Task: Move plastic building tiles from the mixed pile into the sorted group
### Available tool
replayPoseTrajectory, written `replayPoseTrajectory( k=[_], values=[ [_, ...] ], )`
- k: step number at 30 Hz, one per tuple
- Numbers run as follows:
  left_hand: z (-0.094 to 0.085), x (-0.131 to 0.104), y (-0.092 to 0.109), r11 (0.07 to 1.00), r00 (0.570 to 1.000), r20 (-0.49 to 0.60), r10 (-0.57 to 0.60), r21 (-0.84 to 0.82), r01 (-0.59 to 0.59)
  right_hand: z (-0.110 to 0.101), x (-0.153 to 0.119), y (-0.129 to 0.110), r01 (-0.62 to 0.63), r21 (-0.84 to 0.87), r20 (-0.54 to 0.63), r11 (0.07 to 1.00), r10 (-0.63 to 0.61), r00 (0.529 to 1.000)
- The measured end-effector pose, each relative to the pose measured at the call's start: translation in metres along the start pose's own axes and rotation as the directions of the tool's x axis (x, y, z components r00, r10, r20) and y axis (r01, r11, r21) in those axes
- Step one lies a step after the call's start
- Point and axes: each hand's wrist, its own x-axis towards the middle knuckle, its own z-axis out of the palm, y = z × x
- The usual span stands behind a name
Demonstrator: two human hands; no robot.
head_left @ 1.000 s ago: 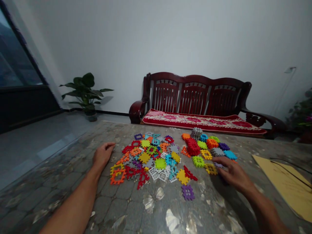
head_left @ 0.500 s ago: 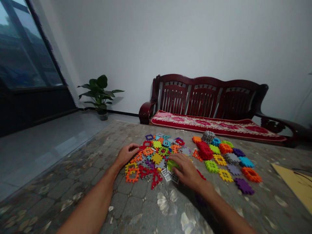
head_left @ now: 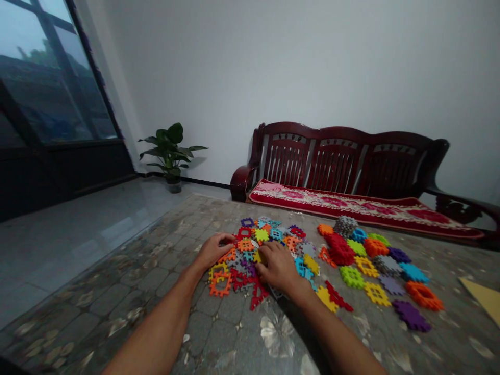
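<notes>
A heap of colourful toothed interlocking tiles (head_left: 245,245) lies on the patterned table cover. My left hand (head_left: 215,251) rests at the heap's left edge, its fingers curved beside red and orange tiles, with the thumb apart from the fingers. Over the middle of the heap is my right hand (head_left: 279,266), palm down. Its fingers and thumb are spread around a yellow tile (head_left: 257,256), mostly hidden underneath. Nearest my left wrist lies an orange frame tile (head_left: 220,285). A red triangular tile (head_left: 258,297) sits at the heap's near edge.
To the right are stacked tiles sorted by colour, among them a red stack (head_left: 339,250) and a purple stack (head_left: 411,315). A yellow board (head_left: 482,299) lies at the far right. Behind the table stand a wooden bench (head_left: 332,161) and a potted plant (head_left: 172,151).
My right hand has moved left across the heap, from over a green tile to over the yellow one. My left hand stays by the left edge. The view has shifted slightly.
</notes>
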Motion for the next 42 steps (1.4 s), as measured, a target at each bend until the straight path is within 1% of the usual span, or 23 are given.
replayPoseTrajectory(
  k=[3,5,7,10,13,16,17,19,21,24,26,29,31,33,35,39,42],
  values=[
    [0.002,0.003,-0.004,0.999,1.000,0.006,-0.026,0.020,0.026,-0.005,-0.005,0.002,0.032,0.017,-0.049,0.999,-0.031,0.998],
    [0.003,0.004,-0.007,0.998,0.999,0.004,-0.041,0.043,0.040,-0.008,-0.008,0.004,0.031,0.051,-0.089,0.998,-0.027,0.996],
    [0.004,0.005,-0.009,0.997,0.999,-0.007,-0.043,0.067,0.043,-0.010,-0.012,0.008,0.004,0.099,-0.138,0.995,0.010,0.990],
    [0.005,0.005,-0.011,0.996,0.998,-0.037,-0.042,0.082,0.044,-0.010,-0.019,0.016,-0.051,0.183,-0.226,0.982,0.092,0.970],
    [0.004,0.006,-0.012,0.993,0.991,-0.106,-0.083,0.074,0.091,-0.008,-0.029,0.024,-0.035,0.227,-0.301,0.973,0.104,0.948],
    [0.003,0.007,-0.010,0.987,0.969,-0.212,-0.124,0.078,0.144,-0.003,-0.042,0.031,0.055,0.230,-0.364,0.972,0.034,0.931],
    [0.003,0.008,-0.009,0.983,0.964,-0.230,-0.133,0.097,0.159,0.000,-0.046,0.033,0.084,0.220,-0.382,0.972,0.006,0.924],
    [0.003,0.010,-0.007,0.968,0.965,-0.215,-0.149,0.166,0.186,0.004,-0.053,0.037,0.123,0.184,-0.400,0.975,-0.040,0.916],
    [0.004,0.013,-0.004,0.946,0.975,-0.156,-0.155,0.259,0.192,0.008,-0.059,0.039,0.137,0.148,-0.407,0.979,-0.066,0.911],
    [0.005,0.016,-0.003,0.914,0.988,-0.089,-0.124,0.378,0.149,0.012,-0.064,0.042,0.134,0.120,-0.422,0.984,-0.072,0.904],
    [0.006,0.017,-0.003,0.904,0.991,-0.072,-0.113,0.405,0.133,0.014,-0.066,0.043,0.131,0.105,-0.435,0.986,-0.073,0.898],
    [0.007,0.017,-0.004,0.914,0.986,-0.084,-0.147,0.371,0.167,0.016,-0.066,0.044,0.151,0.089,-0.443,0.985,-0.097,0.891],
    [0.008,0.018,-0.006,0.918,0.975,-0.105,-0.194,0.330,0.219,0.017,-0.065,0.043,0.155,0.097,-0.455,0.983,-0.095,0.885],
    [0.008,0.019,-0.009,0.926,0.960,-0.132,-0.247,0.261,0.273,0.017,-0.065,0.042,0.148,0.117,-0.469,0.982,-0.077,0.880],
    [0.008,0.021,-0.012,0.940,0.947,-0.159,-0.280,0.154,0.304,0.016,-0.065,0.040,0.153,0.132,-0.475,0.979,-0.073,0.877],
    [0.006,0.023,-0.014,0.955,0.928,-0.225,-0.297,-0.091,0.283,0.014,-0.065,0.037,0.163,0.160,-0.473,0.974,-0.069,0.878],
    [0.002,0.021,-0.007,0.949,0.922,-0.247,-0.298,-0.182,0.258,0.012,-0.065,0.035,0.150,0.166,-0.468,0.975,-0.056,0.882]
  ],
)
